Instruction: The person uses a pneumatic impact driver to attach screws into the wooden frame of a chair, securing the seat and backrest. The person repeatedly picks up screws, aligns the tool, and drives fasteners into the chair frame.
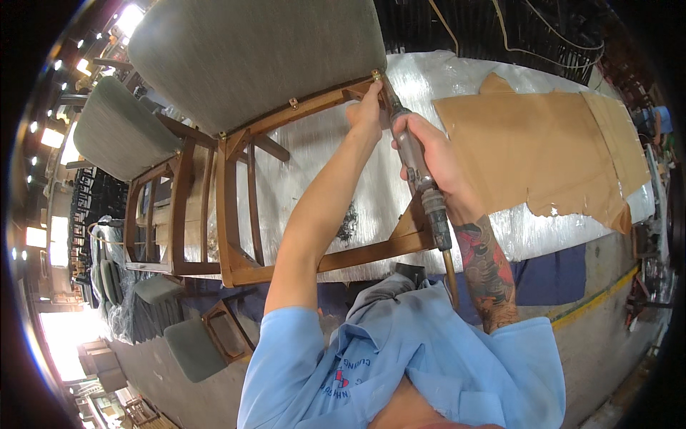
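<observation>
My right hand (437, 161) is wrapped round an air screwdriver (413, 151), its hose trailing back toward me. The tool's front end reaches the far right corner of a wooden chair frame (314, 266). Beside that corner my left hand (366, 113) is closed, thumb and finger pressed near a small brass bracket (376, 74); whatever they pinch is too small to make out. More brass brackets, one mid-edge (293, 104), sit along the line between the frame and a grey-green upholstered backrest (257, 57).
A second chair (127, 132) stands to the left. The worktop (522, 79) is wrapped in clear plastic, with brown cardboard (532, 154) on its right part. A loose padded piece (193, 349) and stacked cushions (153, 307) are on the floor at left. Thin cables hang at the far side.
</observation>
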### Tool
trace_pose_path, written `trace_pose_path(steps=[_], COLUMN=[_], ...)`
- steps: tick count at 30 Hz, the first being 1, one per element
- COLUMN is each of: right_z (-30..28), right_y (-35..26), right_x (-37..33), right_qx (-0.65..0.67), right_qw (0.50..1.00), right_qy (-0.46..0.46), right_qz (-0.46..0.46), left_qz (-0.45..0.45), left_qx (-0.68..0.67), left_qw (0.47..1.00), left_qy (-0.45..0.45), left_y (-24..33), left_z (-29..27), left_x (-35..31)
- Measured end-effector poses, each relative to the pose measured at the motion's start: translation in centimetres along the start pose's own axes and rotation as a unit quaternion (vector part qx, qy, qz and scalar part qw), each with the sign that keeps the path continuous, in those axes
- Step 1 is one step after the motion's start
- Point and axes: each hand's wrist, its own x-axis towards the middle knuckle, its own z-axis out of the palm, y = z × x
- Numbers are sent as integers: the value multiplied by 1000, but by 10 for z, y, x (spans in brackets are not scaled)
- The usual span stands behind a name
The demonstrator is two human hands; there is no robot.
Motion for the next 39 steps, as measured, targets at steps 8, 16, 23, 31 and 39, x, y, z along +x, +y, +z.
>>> trace_pose_path(steps=[8,16,23,31,39], right_z=[-1,1,4,3,7], right_y=[-4,-7,-6,-8,-2], right_x=[10,6,5,8,21], right_qx=[6,2,13,3,30], right_qw=[1000,1000,1000,1000,999], right_qy=[-5,-3,-8,-15,-9], right_qz=[26,13,11,10,-3], left_qz=[-17,-14,-44,-29,-45], left_qx=[-4,-22,-15,26,54], left_qw=[999,999,999,999,997], left_qy=[32,34,7,32,38], left_y=[1,4,5,15,19], left_z=[6,6,3,4,7], left_x=[4,-3,0,-18,-18])
